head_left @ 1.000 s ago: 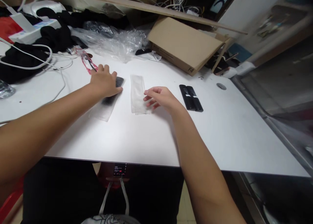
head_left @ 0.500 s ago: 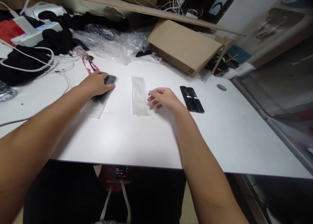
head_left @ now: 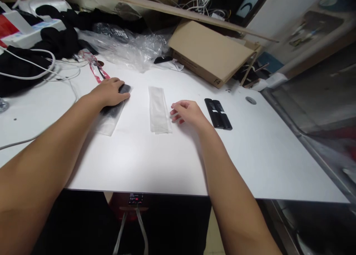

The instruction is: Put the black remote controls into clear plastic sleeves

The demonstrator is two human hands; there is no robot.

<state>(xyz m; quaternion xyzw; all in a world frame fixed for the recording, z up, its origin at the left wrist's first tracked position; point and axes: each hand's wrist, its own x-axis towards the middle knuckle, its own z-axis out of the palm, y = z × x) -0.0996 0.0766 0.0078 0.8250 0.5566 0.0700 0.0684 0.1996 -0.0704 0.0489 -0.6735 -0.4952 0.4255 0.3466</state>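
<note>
My left hand [head_left: 111, 92] lies with its fingers spread on a dark item in a clear plastic bag [head_left: 109, 124], left of centre on the white table. Just right of the flat, translucent plastic sleeves [head_left: 159, 110], my right hand [head_left: 187, 112] rests with loosely curled fingers apart and nothing in them. Two black oblong pieces with white bands [head_left: 218, 114] lie side by side farther right. Behind my left hand is a red and clear wrapper [head_left: 96, 66].
A cardboard box [head_left: 210, 53] stands at the back, beside crumpled clear plastic [head_left: 130, 49]. White cables, black cloth [head_left: 59, 40] and a power strip [head_left: 35, 33] crowd the back left. A round grommet [head_left: 250, 100] sits at the right.
The view has shifted slightly. My left hand still lies on the bagged item, and my right hand sits slightly farther from the translucent sleeves.
</note>
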